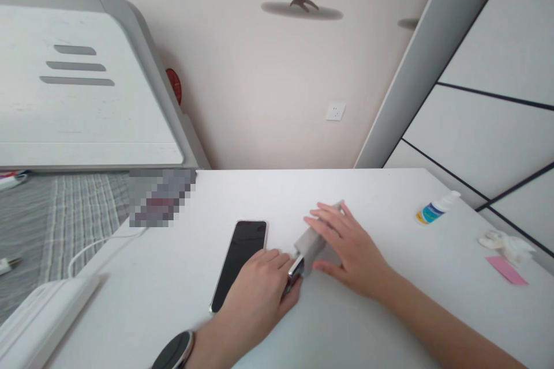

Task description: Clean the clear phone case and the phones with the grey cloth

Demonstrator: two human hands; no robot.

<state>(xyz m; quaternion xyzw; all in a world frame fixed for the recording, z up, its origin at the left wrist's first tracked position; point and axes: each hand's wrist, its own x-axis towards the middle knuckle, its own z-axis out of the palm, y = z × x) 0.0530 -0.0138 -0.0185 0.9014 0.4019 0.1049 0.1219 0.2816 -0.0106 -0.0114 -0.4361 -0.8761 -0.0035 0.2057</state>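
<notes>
My left hand (264, 279) is closed round a small dark device with a shiny silver edge (296, 267); most of it is hidden by the fingers. Directly beyond that edge is a light grey piece (309, 242), soft-edged and blurred, so whether it is cloth or a sleeve I cannot make out. Fingers of my right hand (355, 253) lie over the grey piece, with the thumb on its near side, gripping it loosely. A smartphone (240, 253) with a black screen lies flat on the white table (372, 323), partly behind my left hand.
To the right lie a small white bottle (437, 207) with a blue label, crumpled white tissue (508, 246) and a pink slip (506, 270). A white box-like object (52, 320) with a cable (89, 245) occupies the left edge. Beyond the table is a wall (268, 92).
</notes>
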